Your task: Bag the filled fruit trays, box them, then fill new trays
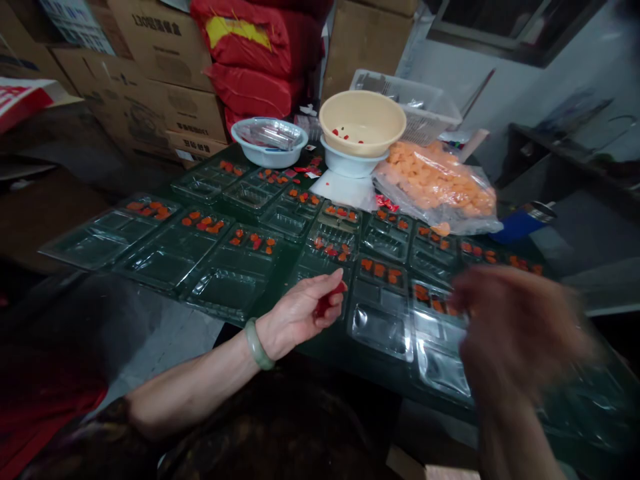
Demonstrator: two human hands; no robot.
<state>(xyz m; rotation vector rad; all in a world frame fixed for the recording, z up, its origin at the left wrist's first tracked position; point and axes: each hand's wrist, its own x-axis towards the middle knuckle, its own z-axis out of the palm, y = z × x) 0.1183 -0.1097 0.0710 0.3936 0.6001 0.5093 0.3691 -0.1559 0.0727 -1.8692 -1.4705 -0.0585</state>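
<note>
My left hand (pixel 305 308), with a green bangle on its wrist, curls palm-up around small red pieces (pixel 327 300) that look like cut fruit or vegetable. It hovers over the near side of the table. My right hand (pixel 520 327) is smeared by motion above the trays on the right, so its fingers do not show clearly. Clear plastic trays (pixel 383 317) with compartments lie in rows. Orange slices (pixel 380 270) sit in their small far compartments, and some, as in the left tray (pixel 200 257), have red pieces among them.
A cream basin (pixel 363 117) with a few red bits stands on a light blue bowl (pixel 350 163). Beside it lies a plastic bag of orange slices (pixel 430 177). A blue basin (pixel 270 153) holds clear plastic packaging. Cardboard boxes (pixel 170 67) and red bundles (pixel 265 87) are stacked behind.
</note>
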